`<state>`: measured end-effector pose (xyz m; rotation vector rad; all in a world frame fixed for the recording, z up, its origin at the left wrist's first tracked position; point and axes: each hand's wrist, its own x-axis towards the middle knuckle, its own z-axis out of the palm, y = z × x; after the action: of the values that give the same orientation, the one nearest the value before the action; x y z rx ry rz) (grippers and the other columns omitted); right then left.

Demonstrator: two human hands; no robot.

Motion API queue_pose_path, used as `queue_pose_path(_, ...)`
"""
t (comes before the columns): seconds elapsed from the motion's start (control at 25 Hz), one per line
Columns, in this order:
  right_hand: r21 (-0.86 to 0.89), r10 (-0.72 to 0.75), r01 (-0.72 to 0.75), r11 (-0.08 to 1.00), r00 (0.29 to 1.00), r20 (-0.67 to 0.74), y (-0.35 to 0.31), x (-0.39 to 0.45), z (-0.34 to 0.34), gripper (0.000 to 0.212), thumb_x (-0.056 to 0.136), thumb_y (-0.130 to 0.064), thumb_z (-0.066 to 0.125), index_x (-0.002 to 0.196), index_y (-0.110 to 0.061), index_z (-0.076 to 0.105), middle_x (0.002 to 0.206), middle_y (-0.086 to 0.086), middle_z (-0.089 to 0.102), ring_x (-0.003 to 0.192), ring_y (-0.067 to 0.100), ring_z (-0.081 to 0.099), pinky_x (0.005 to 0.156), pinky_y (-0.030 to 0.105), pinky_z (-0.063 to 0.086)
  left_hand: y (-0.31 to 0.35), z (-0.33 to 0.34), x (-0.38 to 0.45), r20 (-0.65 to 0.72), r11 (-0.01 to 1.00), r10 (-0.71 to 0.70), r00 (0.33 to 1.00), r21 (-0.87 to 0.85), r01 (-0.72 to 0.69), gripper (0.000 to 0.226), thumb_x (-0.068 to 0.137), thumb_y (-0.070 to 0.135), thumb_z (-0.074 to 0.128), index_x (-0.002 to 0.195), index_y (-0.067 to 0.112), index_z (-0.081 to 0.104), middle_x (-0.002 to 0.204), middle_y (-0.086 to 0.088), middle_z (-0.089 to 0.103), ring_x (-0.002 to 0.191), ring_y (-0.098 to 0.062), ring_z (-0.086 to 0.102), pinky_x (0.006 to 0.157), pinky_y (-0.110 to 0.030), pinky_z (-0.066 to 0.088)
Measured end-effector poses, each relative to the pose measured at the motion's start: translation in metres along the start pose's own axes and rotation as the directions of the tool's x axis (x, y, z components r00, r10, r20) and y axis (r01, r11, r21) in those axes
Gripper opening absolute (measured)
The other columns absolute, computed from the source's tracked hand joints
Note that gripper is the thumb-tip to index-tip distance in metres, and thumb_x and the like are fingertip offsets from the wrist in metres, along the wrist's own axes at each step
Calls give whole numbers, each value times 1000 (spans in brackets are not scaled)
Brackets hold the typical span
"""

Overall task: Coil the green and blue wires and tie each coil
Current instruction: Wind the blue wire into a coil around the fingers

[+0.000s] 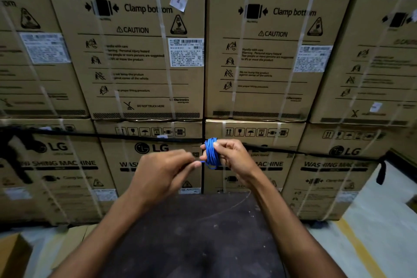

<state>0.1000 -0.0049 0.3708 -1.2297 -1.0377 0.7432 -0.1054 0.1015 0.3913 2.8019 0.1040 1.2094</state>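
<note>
Two bare hands are held up in front of a wall of big brown boxes; the blue wire [211, 151] is a small, tight coil near the middle of the view, a little toward 6 o'clock from the center. The right hand [232, 157] holds the coil; its fingers are curled round the bundle and the thumb presses on the front of it. The left hand [163, 172] sits at 9 o'clock from the coil, just beside it; its fingertips [195, 164] are pressed together and pinch a short loose end of the blue wire that sticks out from the bottom of the coil toward 9 o'clock. The left hand looks blurry, so I cannot tell how each finger lies.

Under the arms, at 6 o'clock, is a dark table top [203, 232]; a thin, pale strand [234, 204] curves across it, too faint to tell what it is. Behind the hands the cardboard boxes [144, 56] are stacked in rows; they say "WASHING MACHINE" and "LG"; clear straps run down them. A black band [108, 135] runs across the lower boxes at 9 o'clock; a pale floor with a yellow line [361, 253] shows at 4 o'clock.
</note>
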Motion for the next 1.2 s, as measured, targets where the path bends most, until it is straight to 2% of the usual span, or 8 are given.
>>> queue_pose_path(0.2,-56,41,-30,998,975,218,-12,-9,4,36,106,-15,44,111,14,65,94,21,73,97,39,71,87,43,54,-28,1,36,64,883,-230,971,-405,236,20,91,43,69,86,26,79,74,8,73,67,-14,68,59,-39,56)
queue_pose_path(0.36,11,23,-28,1000,942,334,-24,-14,5,43,104,-17,46,111,24,57,88,19,70,93,37,68,87,43,51,-34,12,44,211,655,-292,933,-667,355,13,92,20,73,85,11,79,77,-4,75,70,-17,67,65,-27,54)
queue_pose_path(0.6,-3,3,-2,1000,965,261,-30,-24,13,44,105,-23,49,104,19,63,82,16,69,88,37,68,81,38,55,-26,28,36,340,321,-456,822,-799,508,17,87,26,78,77,13,74,70,-14,58,52,-12,38,45,-19,28)
queue_pose_path(0.8,78,23,-36,996,986,168,-27,-29,23,27,101,-14,56,94,8,70,69,16,65,71,29,69,73,31,56,-16,36,29,394,146,-500,771,-839,524,18,80,30,84,81,17,71,73,1,68,64,-13,60,49,-23,44)
queue_pose_path(0.88,123,23,-41,992,990,142,-24,-30,26,23,100,-13,57,88,1,71,63,12,65,66,25,69,71,31,57,-17,36,28,360,195,-502,786,-839,508,22,78,32,85,84,15,72,80,0,71,70,-13,65,53,-26,48)
queue_pose_path(1.04,203,29,-58,977,990,139,-15,-34,27,22,95,-17,58,86,-1,69,59,9,63,63,22,69,72,32,58,-21,29,25,94,624,-317,944,-729,282,8,88,15,78,93,10,79,96,-3,80,89,-19,76,77,-35,61)
queue_pose_path(1.12,248,34,-70,966,989,145,-13,-37,28,23,94,-19,58,86,-1,69,59,8,62,62,21,69,71,31,58,-19,27,16,18,724,-257,966,-659,205,13,91,13,75,103,9,80,103,-1,81,98,-17,77,84,-34,62)
queue_pose_path(1.2,286,29,-70,956,989,145,-10,-37,30,23,95,-20,57,86,-2,69,58,7,61,62,19,68,72,31,57,-19,28,4,5,743,-243,970,-643,189,21,93,10,70,113,8,77,111,1,79,105,-14,75,90,-29,60)
